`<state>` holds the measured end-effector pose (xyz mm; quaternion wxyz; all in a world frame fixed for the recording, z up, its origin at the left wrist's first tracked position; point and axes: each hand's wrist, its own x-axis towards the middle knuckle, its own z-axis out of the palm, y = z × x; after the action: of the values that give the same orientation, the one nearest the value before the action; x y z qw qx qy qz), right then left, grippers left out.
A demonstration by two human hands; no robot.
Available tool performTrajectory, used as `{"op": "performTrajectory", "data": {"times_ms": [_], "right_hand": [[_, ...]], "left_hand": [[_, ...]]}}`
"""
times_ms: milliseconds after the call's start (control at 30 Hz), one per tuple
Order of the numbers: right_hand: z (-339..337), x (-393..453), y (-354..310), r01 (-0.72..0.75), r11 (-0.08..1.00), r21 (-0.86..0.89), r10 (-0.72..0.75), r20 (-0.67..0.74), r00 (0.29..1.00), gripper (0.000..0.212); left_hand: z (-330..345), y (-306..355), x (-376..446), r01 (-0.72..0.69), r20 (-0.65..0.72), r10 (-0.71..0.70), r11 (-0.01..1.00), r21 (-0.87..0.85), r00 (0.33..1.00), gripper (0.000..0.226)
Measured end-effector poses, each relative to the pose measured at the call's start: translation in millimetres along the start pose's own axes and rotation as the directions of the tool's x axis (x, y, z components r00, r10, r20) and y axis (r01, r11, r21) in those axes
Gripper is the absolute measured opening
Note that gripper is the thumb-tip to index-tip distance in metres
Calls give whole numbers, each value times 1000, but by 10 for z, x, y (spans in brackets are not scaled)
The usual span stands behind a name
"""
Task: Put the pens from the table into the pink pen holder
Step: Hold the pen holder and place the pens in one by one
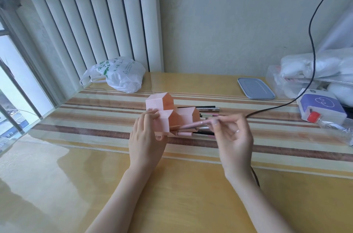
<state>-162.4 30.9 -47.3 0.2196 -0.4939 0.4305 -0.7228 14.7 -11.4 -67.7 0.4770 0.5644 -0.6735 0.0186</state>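
The pink pen holder point(162, 103), made of three angular compartments, lies tipped with its openings facing right on the striped table runner. My left hand point(146, 137) grips its nearest compartment from the left. My right hand point(232, 134) pinches a pink pen point(193, 125) by its right end; the pen's left tip points into the holder's low front opening. Several more pens point(207, 113) lie on the table just right of the holder, some dark, some pink, one pink one point(184, 134) nearest me.
A white plastic bag point(118, 74) sits at the back left. A blue-grey lid point(255, 87) lies at the back right. A black cable point(311, 51) hangs down and runs across the table under my right wrist. Boxes, bags and a red-capped bottle point(313, 117) crowd the right edge.
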Motion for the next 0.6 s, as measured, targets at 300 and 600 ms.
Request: {"op": "performTrajectory", "data": {"times_ms": [300, 600], "right_hand": [[17, 5, 205, 293, 835, -466, -195, 247, 949, 12], [-279, 149, 460, -9, 658, -753, 154, 123, 980, 11]], "left_hand": [[-22, 1, 1, 25, 9, -25, 1000, -11, 1000, 58], [-17, -15, 8, 65, 0, -65, 997, -30, 998, 61]]}}
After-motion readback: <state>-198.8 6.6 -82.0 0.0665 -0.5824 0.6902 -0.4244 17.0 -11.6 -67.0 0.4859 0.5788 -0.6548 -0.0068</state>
